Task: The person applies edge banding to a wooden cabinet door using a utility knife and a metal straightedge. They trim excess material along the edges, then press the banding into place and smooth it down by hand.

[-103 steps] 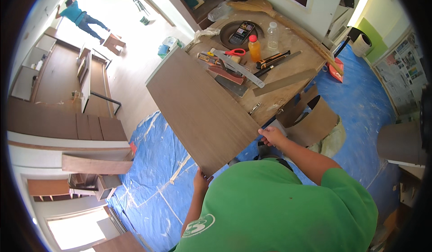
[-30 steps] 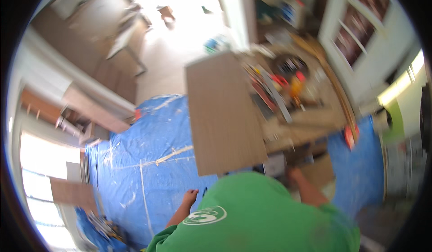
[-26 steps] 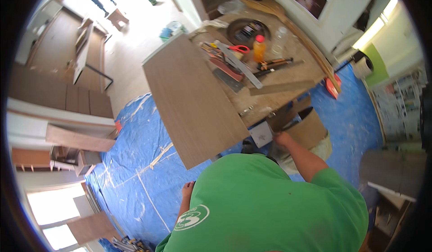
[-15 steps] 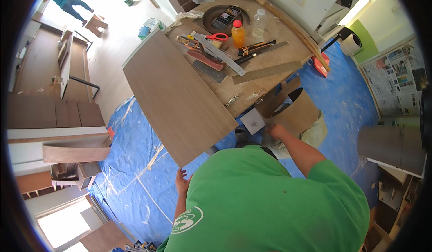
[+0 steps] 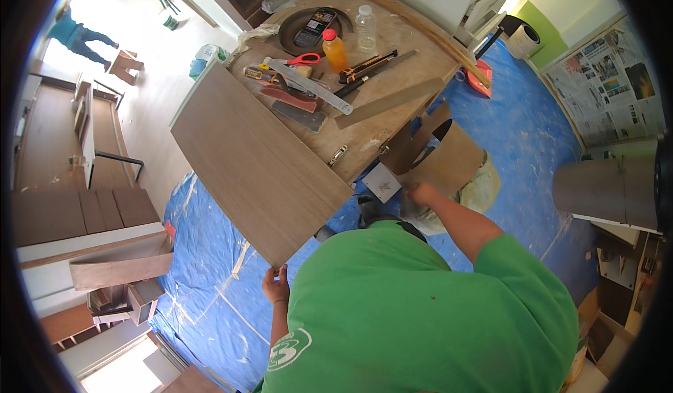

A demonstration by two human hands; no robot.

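Head view: showing a brown panel overhanging the left edge of the worktable, leaving open room above blue sheeting; touching the panel's near corner with left hand, placing right hand near white card, revealing neither finger grip clearly

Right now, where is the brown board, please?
In the head view, the board is left of centre, beside the tools on the table, its lower corner at the left hand.
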